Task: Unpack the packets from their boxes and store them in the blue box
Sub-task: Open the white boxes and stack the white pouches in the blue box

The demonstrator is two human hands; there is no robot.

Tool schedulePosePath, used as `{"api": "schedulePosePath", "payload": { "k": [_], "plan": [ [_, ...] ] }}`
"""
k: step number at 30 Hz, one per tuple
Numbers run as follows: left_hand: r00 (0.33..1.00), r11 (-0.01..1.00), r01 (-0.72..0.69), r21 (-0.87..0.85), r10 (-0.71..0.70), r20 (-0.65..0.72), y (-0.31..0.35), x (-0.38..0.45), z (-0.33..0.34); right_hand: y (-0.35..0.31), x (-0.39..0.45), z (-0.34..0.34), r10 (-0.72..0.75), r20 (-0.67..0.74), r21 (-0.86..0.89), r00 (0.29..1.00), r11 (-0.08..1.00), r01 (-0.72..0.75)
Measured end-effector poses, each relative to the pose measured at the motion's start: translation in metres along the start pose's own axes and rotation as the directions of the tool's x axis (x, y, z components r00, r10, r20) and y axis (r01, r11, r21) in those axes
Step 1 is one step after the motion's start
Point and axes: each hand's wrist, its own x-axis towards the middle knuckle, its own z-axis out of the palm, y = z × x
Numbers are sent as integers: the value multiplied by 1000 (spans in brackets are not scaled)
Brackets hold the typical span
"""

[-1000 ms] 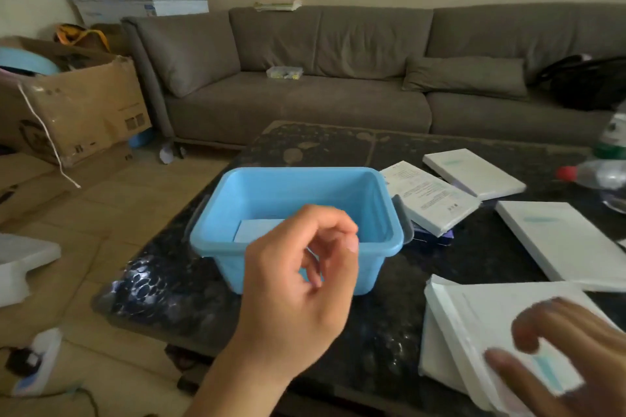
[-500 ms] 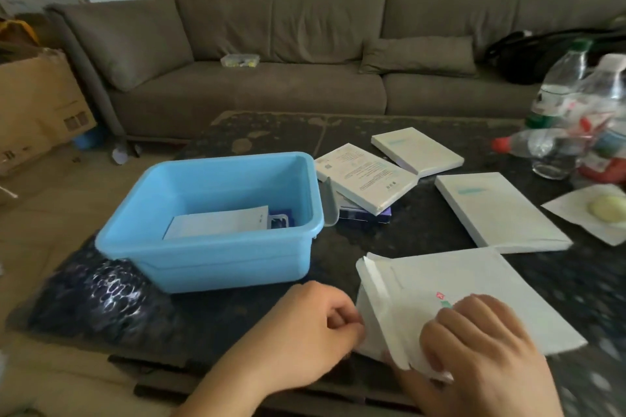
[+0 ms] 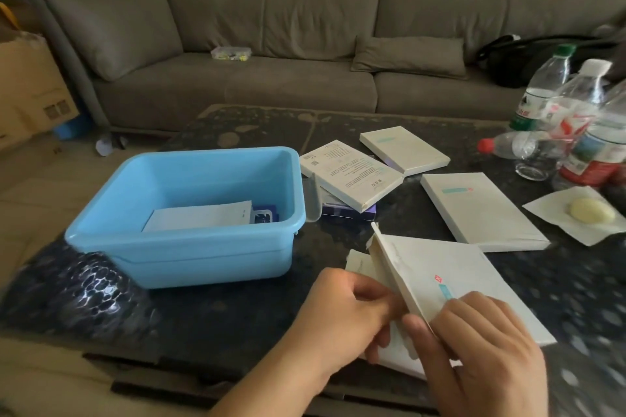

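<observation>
Gripping: both hands on one white box (image 3: pixel 450 284), lower centre-right of the frame, its open end raised and pointing up-left
Left hand (image 3: pixel 342 318): fingers curled at the box's open end, pinching the flap or whatever sits just inside — cannot tell which
Right hand (image 3: pixel 481 352): fingers and thumb curled round the near edge of the same box, thumb along its side wall
Blue box (image 3: pixel 189 247): left of centre, on the dark patterned table (image 3: pixel 237 311), just left of the held box and apart from it
Inside blue box: pale flat packet (image 3: pixel 200 218) lying on the bottom, a small dark-blue packet (image 3: pixel 264 215) touching its right end
Closed boxes: large white one (image 3: pixel 481 210) right of centre, flat on the table; smaller white one (image 3: pixel 404 149) above it, nearer the sofa
Printed box (image 3: pixel 352 174): centre, text side up, resting on a purple-edged item (image 3: pixel 349 211) just beside the blue box's right handle
Bottles (image 3: pixel 576 118): upper right, several clear plastic ones standing, one with a red cap lying on its side
Napkin (image 3: pixel 576 218): right edge, pale yellow lump on it
Sofa (image 3: pixel 271 57): grey, across the upper frame — small clear container on its seat
Cardboard carton (image 3: pixel 30 91): upper left, on the floor
</observation>
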Motion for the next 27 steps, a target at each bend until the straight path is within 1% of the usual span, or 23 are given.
{"api": "schedulePosePath", "payload": {
  "k": [3,7,11,18,21,24,27],
  "plan": [
    [999,998,37,42,-36,-19,1,0,2,0,0,0,-37,-15,20,999,999,37],
    [995,965,54,258,-29,-98,-2,1,4,-3,-2,1,-101,-14,43,995,994,101],
    [993,949,61,309,-25,-117,-2,2,7,-5,-5,3,-129,-19,50,991,990,130],
    [996,979,69,190,-58,-62,-2,3,2,-5,-1,2,-117,-48,71,992,990,120],
    [997,988,70,137,-73,18,-4,2,-3,-3,-1,1,-103,-39,75,994,992,106],
    [984,995,104,-4,-103,143,-3,-1,-13,-3,0,0,-79,-76,110,994,990,87],
    [978,974,148,-173,-118,174,-5,-5,-31,-2,1,-1,-49,-83,132,995,990,59]
  ]
}}
